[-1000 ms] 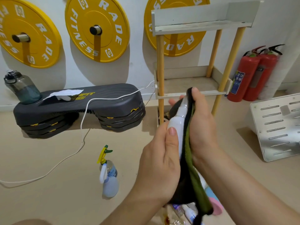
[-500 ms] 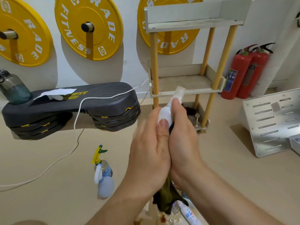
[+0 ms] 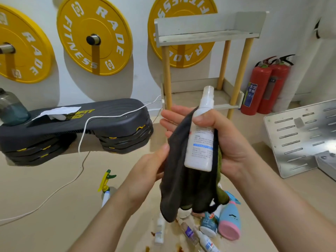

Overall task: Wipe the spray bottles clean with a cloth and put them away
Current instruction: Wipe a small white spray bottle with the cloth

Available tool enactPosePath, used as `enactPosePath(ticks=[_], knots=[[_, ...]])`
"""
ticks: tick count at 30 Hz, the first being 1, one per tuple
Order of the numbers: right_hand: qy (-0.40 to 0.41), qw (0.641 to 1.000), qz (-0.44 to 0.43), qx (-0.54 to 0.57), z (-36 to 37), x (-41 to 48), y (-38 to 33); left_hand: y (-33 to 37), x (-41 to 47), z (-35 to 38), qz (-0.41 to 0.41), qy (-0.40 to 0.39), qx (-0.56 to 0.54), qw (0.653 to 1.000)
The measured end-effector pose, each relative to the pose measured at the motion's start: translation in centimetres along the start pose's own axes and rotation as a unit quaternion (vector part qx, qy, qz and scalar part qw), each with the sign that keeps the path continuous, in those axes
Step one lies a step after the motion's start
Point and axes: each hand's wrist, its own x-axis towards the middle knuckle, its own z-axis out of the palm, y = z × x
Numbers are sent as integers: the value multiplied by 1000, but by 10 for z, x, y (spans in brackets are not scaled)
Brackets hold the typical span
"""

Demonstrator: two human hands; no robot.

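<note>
Tiny illegible print on spray bottle (image 3: 199,151)

The beige floor (image 3: 36,175) carries a black step platform (image 3: 109,120) at left, a trigger spray bottle (image 3: 105,180) at lower centre, and a heap of small bottles (image 3: 209,228) at bottom centre among brown stains (image 3: 179,249).

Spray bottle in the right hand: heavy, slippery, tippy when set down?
Probably light: the spray bottle is small plastic, and the right hand holds it with just a thumb across its shoulder. Possibly slick: its wall looks smooth, though the cloth behind it adds grip. Likely tippy upright: tall, narrow base.
</note>
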Motion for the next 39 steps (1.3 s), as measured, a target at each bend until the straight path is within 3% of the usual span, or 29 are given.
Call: enactPosePath(ticks=[3,6,9,11,15,19,20,22,25,28,30,32,35,39], knots=[[-19,986,5,-167,-8,-5,-14,1,3,-1,-21,-5,-51,998],[16,932,-14,-361,-10,-6,-21,6,2,-4,-74,-40,-192,978],[27,895,-27,-445,-6,-6,-17,9,-2,-3,-105,-58,-215,969],[36,876,-29,-481,-4,-6,-16,9,-2,-3,-74,-25,-203,976],[79,803,-33,-590,-3,-6,-14,12,-1,-3,14,71,-226,971],[120,822,-65,-553,-5,0,-1,12,-6,3,23,29,-211,977],[127,840,-78,-521,-5,2,2,12,-7,3,22,22,-218,975],[144,896,-92,-411,-1,4,9,11,-4,2,48,40,-180,982],[163,970,-88,-156,9,8,22,8,0,3,174,116,71,975],[117,989,-76,53,23,9,33,0,3,11,276,194,229,913],[106,985,-75,115,30,11,38,-2,6,15,262,217,204,918],[146,984,-89,56,37,12,50,-2,9,19,248,245,144,926],[209,943,-128,-223,39,11,72,3,10,20,270,311,119,904],[104,936,-84,-325,36,10,79,9,14,9,299,352,175,869]])
